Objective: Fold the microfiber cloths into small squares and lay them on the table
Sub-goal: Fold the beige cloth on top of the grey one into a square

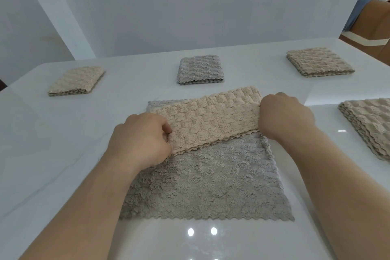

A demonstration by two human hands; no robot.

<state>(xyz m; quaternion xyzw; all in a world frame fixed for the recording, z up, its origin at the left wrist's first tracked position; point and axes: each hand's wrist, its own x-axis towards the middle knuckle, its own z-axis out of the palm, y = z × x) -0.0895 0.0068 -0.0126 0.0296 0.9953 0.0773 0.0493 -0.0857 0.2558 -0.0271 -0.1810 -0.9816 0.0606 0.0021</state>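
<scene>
White walls back a white glossy surface [63,133], which fills most of the view and carries every cloth. Largest on it is a grey plush microfiber cloth [206,183], spread flat and unfolded in the middle, its scalloped near edge towards the person. Across its far half lies a beige waffle-textured microfiber cloth [206,122], doubled into a long strip. Two scalloped edges run together along its near side, so I judge it folded once, with the crease on the far side. At the right rim sits a stack of beige cloths [367,124], larger than the finished pieces and partly cut off by the frame; how many it holds I cannot tell. Along the far side, well apart from one another, lie the left beige folded square [77,81], the grey folded square [199,69] in the centre, and the right beige folded square [318,62]. A brown cardboard box [375,27] shows beyond the far right corner.

The left hand [143,139] has its fingers curled in, pinching the strip's left end. The right hand [285,116], knuckles up, grips the right end.

As I read the progress, three cloths are done. The beige strip is halfway and wants a second fold, end to end, before it is laid out. The grey cloth beneath it and the stack are not yet started.
</scene>
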